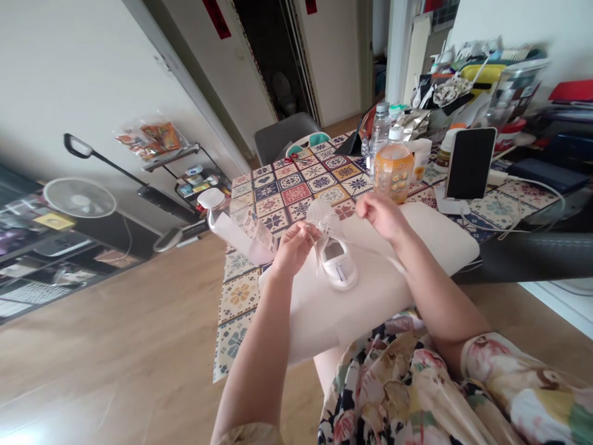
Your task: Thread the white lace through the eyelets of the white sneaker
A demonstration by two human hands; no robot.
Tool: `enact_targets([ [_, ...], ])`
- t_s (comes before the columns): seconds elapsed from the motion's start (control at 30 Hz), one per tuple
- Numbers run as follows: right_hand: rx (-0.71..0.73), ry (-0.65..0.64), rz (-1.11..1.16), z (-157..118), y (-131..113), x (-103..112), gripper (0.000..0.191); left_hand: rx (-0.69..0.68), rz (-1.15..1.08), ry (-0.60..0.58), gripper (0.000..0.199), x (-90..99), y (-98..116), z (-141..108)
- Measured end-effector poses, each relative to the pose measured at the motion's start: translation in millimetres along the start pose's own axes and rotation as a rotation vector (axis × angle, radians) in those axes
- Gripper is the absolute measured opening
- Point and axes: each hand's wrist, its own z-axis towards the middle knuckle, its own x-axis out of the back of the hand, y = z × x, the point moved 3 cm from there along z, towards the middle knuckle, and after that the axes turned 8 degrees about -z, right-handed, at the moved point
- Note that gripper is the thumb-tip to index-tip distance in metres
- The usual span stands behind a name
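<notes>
A small white shoe (340, 269) lies on a white board (319, 321), its toe pointing away and its open heel toward me. My left hand (296, 244) is at the shoe's left side, fingers pinched on a thin pale shoelace (317, 254). Right of the shoe and raised above the board, my right hand (380, 215) is closed in a loose fist. A pale strand runs from the shoe toward my right forearm; whether the right fingers hold part of the lace is too small to tell.
A large clear jug (241, 232) stands left of the board on the patterned tablecloth (238, 293). Behind my right hand are an orange drink bottle (393, 167) and a clear bottle (380, 127). A phone (471, 164) stands upright at the right, with a white cable beside it.
</notes>
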Motion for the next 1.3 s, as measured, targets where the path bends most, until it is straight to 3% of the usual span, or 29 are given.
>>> enact_targets([
  [0.13, -0.172, -0.415, -0.468, -9, 9, -21, 0.031, 0.006, -0.005, 0.009, 0.025, -0.8, 0, 0],
  [0.27, -0.223, -0.534, -0.516, -12, 8, -21, 0.025, 0.013, -0.013, 0.007, 0.025, -3.2, 0, 0],
  [0.43, -0.199, -0.418, -0.174, -10, 7, -22, 0.021, 0.032, -0.014, 0.013, 0.024, -6.5, -2, -1],
  [0.67, -0.235, -0.251, 0.308, -3, 30, -49, 0.025, -0.014, 0.106, -0.004, 0.023, -11.6, -5, -1],
  [0.8, -0.198, -0.138, 0.154, 2, 34, -57, 0.025, -0.053, 0.174, -0.021, 0.023, -11.2, -5, 1],
  [0.93, -0.075, -0.074, -0.024, 8, 32, -60, 0.024, -0.054, 0.211, 0.072, 0.025, -8.2, -5, 6],
  [1.07, -0.155, -0.126, 0.013, 9, 33, -62, 0.033, -0.023, 0.165, 0.198, 0.045, -8.4, -5, 10],
  [1.17, -0.113, -0.173, -0.047, 6, 26, -61, 0.03, 0.003, 0.189, 0.248, 0.042, -9.3, -4, 10],
  [1.3, -0.065, -0.145, -0.142, 4, 22, -60, 0.026, -0.051, 0.255, 0.256, 0.036, -10.2, -3, 10],
])
